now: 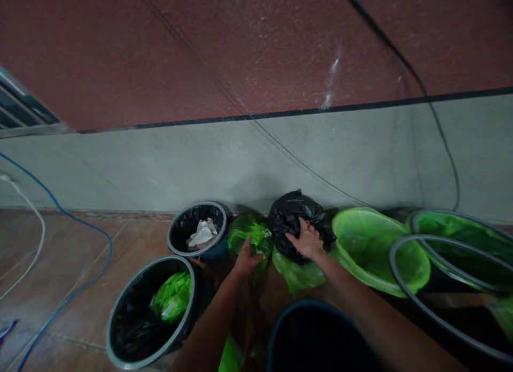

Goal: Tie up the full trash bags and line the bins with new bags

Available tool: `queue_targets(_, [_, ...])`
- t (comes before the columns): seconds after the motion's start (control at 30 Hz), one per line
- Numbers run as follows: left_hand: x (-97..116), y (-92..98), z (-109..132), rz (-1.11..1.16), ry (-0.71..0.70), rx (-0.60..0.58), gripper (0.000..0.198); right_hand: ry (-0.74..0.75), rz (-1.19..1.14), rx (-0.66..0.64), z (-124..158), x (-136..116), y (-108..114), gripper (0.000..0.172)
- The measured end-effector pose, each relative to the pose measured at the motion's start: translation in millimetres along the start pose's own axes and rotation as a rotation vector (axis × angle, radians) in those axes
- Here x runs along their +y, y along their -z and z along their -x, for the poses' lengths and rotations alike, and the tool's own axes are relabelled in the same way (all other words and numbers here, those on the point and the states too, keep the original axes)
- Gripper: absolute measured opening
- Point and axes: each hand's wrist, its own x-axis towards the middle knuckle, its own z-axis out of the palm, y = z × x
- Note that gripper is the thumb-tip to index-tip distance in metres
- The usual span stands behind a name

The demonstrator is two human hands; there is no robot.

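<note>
A full black garbage bag sits against the wall. My right hand reaches onto its front with the fingers spread, and a small bit of red shows at the fingertips. To its left is a green plastic bag, crumpled and see-through. My left hand is at the front of this green bag, thumb and fingers apart; I cannot tell whether it touches the plastic. More green plastic lies on the floor below the black bag.
A bin with white scraps and a bin with a green bundle stand left, both black-lined. Right are a green-lined bin and a loose grey ring. A dark bin is nearest me. A blue cable crosses the floor.
</note>
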Motion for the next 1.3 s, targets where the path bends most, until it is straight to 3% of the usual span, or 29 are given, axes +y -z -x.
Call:
queue_targets(0.07, [18,-11.9,-3,-0.021,-0.001,-0.063,0.091,0.115,0.069,-0.184,-8,0,-22,0.079])
queue_targets(0.13, [32,-21.6,-4,-0.077,-0.014,-0.111,0.093,0.250,0.093,-0.285,-13,3,-34,0.076])
queue_targets(0.27, [49,-26.2,-2,-0.180,-0.010,-0.166,0.094,0.351,0.067,-0.307,-22,8,-25,0.078])
queue_targets(0.37, [60,-20.2,3,-0.260,0.040,-0.145,0.090,0.409,-0.003,-0.233,-19,6,-3,0.083])
queue_targets(0.47, [76,-16.4,10,-0.321,0.079,-0.131,0.085,0.528,-0.222,-0.026,3,12,14,0.075])
queue_targets(0.53, [90,-17.8,17,-0.335,0.081,-0.122,0.082,0.534,-0.408,0.107,28,30,18,0.066])
queue_targets(0.6, [105,-22.1,27,-0.349,0.090,-0.116,0.079,0.416,-0.581,0.174,58,60,14,0.056])
queue_targets(0.67, [119,-27.8,38,-0.360,0.104,-0.130,0.078,0.212,-0.718,0.174,90,99,5,0.051])
queue_targets(0.77, [137,-36.6,54,-0.365,0.121,-0.144,0.076,0.030,-0.868,0.193,133,156,-4,0.045])
queue_targets(0.87, [153,-45.7,67,-0.346,0.157,-0.126,0.071,-0.171,-0.993,0.328,160,199,1,0.041])
queue_targets(0.97, [169,-59.2,80,-0.298,0.204,-0.113,0.066,-0.416,-1.196,0.405,171,221,20,0.044])
queue_targets(1.1, [182,-87.2,111,-0.181,0.227,-0.158,0.068,-0.669,-1.414,0.446,166,234,51,0.031])
queue_targets(1.2, [179,-107.4,142,-0.100,0.249,-0.233,0.070,-0.862,-1.571,0.408,157,241,69,0.026])
queue_targets(1.3, [167,-115.8,166,-0.084,0.316,-0.255,0.069,-0.954,-1.651,0.388,150,248,78,0.024])
